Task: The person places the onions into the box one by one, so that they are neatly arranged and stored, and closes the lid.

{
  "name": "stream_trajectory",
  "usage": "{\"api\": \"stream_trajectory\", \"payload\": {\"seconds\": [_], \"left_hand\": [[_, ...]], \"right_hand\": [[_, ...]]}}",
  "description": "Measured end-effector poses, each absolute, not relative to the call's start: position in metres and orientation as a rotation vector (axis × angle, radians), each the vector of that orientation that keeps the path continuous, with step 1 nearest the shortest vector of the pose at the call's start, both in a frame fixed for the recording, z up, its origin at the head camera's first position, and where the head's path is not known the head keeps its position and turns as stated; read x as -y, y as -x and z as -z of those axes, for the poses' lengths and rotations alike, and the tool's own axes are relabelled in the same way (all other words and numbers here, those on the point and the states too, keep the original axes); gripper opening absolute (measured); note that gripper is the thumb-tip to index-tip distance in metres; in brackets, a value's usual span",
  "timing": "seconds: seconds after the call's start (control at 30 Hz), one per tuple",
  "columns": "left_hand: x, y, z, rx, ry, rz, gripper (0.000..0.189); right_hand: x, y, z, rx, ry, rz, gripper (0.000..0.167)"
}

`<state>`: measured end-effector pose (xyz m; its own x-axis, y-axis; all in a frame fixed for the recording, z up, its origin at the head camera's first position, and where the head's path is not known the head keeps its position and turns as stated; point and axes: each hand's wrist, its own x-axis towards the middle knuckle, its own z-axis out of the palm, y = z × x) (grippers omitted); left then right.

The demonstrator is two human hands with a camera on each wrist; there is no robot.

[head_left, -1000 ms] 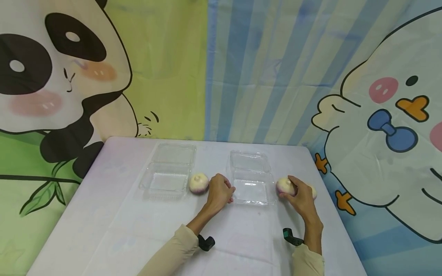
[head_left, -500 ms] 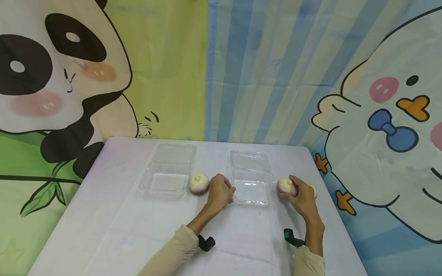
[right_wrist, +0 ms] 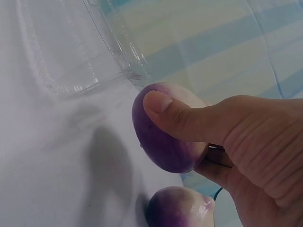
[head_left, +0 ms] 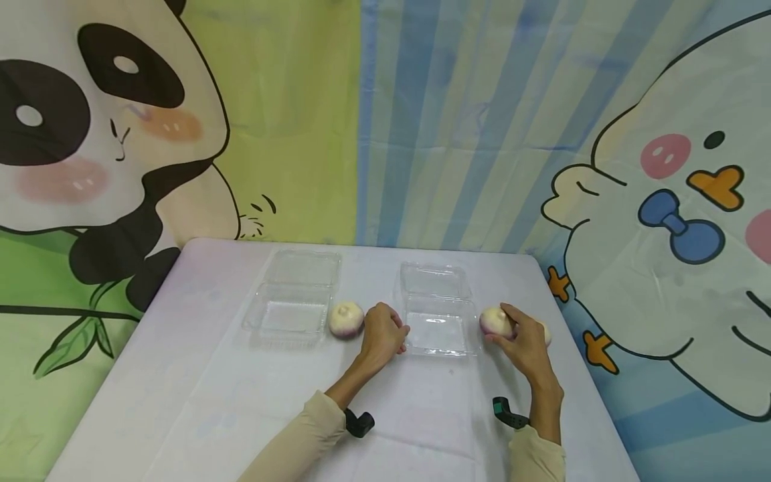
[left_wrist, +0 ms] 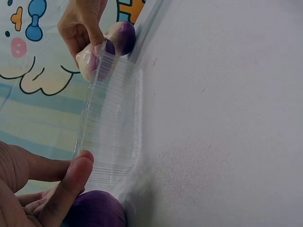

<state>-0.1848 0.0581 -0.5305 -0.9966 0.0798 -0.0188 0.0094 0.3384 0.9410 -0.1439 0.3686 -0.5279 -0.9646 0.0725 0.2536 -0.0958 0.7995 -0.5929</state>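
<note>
On the table, my left hand (head_left: 382,338) pinches the near-left rim of the right-hand clear plastic clamshell box (head_left: 440,345) between thumb and forefinger (left_wrist: 75,175). The box lies with its lid folded back. Beyond its right side, my right hand (head_left: 529,345) grips a purple-and-white turnip (head_left: 495,323), thumb (right_wrist: 163,106) across its purple side. A second turnip (right_wrist: 177,208) sits just past that hand, mostly hidden in the head view. Close to the left of my left hand rests another turnip (head_left: 346,320), whose purple side (left_wrist: 97,210) shows under the fingers in the left wrist view.
A second clear clamshell box (head_left: 292,328), its lid also folded back, lies on the left of the white-covered table (head_left: 229,422). Behind the table hangs a cartoon-printed curtain (head_left: 301,134). Each wrist wears a small black camera (head_left: 359,424).
</note>
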Motion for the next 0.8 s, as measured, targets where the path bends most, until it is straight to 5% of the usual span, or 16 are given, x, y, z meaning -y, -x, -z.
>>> {"api": "stream_trajectory", "payload": {"seconds": [0.8], "left_hand": [[-0.0562,0.1847,0.5329,-2.565,-0.13,-1.744,0.02]], "right_hand": [[-0.3659,0.1421,0.521,2.757,0.0,-0.916,0.078]]}}
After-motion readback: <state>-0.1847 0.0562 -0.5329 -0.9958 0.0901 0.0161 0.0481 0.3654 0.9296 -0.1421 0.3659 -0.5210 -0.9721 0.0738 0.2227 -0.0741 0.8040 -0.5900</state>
